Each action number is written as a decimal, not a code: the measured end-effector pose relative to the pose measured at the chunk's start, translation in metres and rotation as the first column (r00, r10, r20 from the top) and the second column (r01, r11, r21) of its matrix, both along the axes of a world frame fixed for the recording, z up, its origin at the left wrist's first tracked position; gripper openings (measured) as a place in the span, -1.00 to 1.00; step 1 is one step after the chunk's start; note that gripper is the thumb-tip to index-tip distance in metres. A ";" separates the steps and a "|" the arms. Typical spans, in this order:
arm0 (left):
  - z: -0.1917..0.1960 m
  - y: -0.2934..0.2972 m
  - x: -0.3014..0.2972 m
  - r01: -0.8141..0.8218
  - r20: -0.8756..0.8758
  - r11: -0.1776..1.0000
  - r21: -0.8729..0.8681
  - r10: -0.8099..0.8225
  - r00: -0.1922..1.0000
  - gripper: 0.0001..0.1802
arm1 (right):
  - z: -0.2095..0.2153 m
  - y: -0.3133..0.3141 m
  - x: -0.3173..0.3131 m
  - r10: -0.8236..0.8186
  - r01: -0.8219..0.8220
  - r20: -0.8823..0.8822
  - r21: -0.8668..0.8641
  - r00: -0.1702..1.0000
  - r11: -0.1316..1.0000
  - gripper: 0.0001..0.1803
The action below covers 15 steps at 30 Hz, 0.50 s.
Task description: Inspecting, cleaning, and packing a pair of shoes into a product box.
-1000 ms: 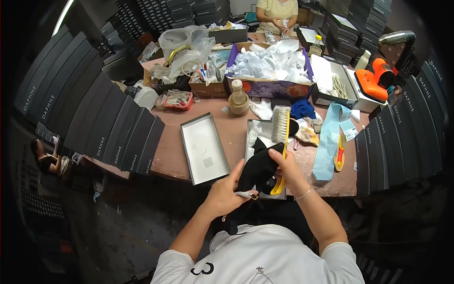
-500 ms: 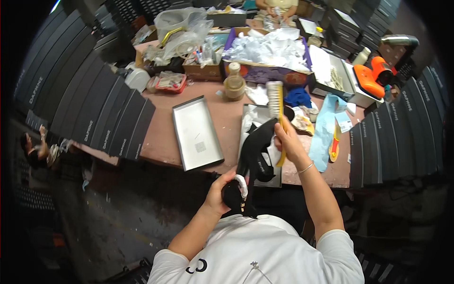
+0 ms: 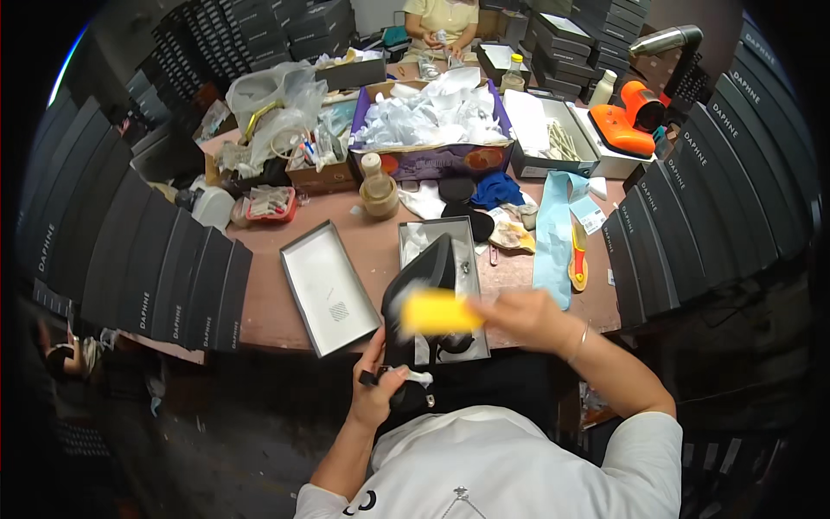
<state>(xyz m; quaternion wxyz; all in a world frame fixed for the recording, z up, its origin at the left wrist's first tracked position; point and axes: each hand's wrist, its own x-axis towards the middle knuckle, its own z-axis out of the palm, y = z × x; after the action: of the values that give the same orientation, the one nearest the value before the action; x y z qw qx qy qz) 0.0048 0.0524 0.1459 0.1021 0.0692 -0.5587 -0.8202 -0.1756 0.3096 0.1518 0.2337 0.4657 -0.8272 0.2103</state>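
My left hand point(image 3: 372, 394) is closed around the heel end of a black shoe point(image 3: 430, 261), whose toe points away from me. White wrapping and a small metal buckle show beside those fingers. In my right hand point(image 3: 534, 322) is a yellow-backed brush point(image 3: 443, 311), smeared by motion, lying across the shoe's middle; its bristles are blurred at the left end. Beneath the shoe, an open grey shoebox point(image 3: 481, 298) holds white paper and another dark item, mostly hidden. The box lid point(image 3: 322, 275) lies to the left, white inside up.
Dark shoeboxes are stacked at left point(image 3: 164, 285) and right point(image 3: 683, 190). A glue bottle point(image 3: 379, 192), a purple carton point(image 3: 432, 163) of white paper, an orange device point(image 3: 624, 130) and blue cloth point(image 3: 497, 190) stand or lie farther back. A person point(image 3: 439, 22) sits across the table.
The brush has gone from upright at the shoe's far right to lying across it, moving left and nearer. My left hand and the shoe have shifted left, and the view has tilted up.
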 end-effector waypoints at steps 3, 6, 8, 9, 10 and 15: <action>-0.001 -0.029 0.010 -0.034 -0.090 0.696 -0.717 -0.044 0.995 -0.26 | -0.015 0.031 -0.010 -0.164 0.188 0.219 -0.090 0.962 0.978 -0.47; 0.002 -0.033 0.004 -0.044 -0.110 0.459 -0.887 -0.117 0.987 -0.31 | 0.028 -0.006 0.032 -0.038 0.036 0.030 0.064 0.999 0.997 -0.45; 0.018 -0.027 0.007 -0.157 -0.224 0.407 -0.900 -0.124 0.967 -0.34 | 0.030 -0.008 0.013 0.069 -0.070 0.016 0.220 0.998 0.973 -0.38; 0.011 -0.032 0.010 -0.156 -0.226 0.403 -0.902 -0.130 0.965 -0.34 | 0.030 -0.002 0.004 -0.028 0.026 0.006 0.220 1.000 0.975 -0.40; 0.003 -0.038 0.010 -0.156 -0.227 0.399 -0.903 -0.136 0.964 -0.34 | 0.034 0.010 -0.005 -0.124 0.122 -0.007 0.238 0.992 0.964 -0.42; 0.007 -0.044 0.009 -0.097 -0.177 0.421 -0.902 -0.155 0.972 -0.31 | 0.027 -0.009 0.021 0.003 -0.011 0.040 0.202 0.999 0.979 -0.55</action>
<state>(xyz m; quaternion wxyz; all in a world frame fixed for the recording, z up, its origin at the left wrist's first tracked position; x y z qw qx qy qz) 0.0134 0.0087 0.1531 0.1736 -0.1029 -0.8966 -0.3941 -0.1549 0.3006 0.1791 0.1680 0.4854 -0.8472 0.1354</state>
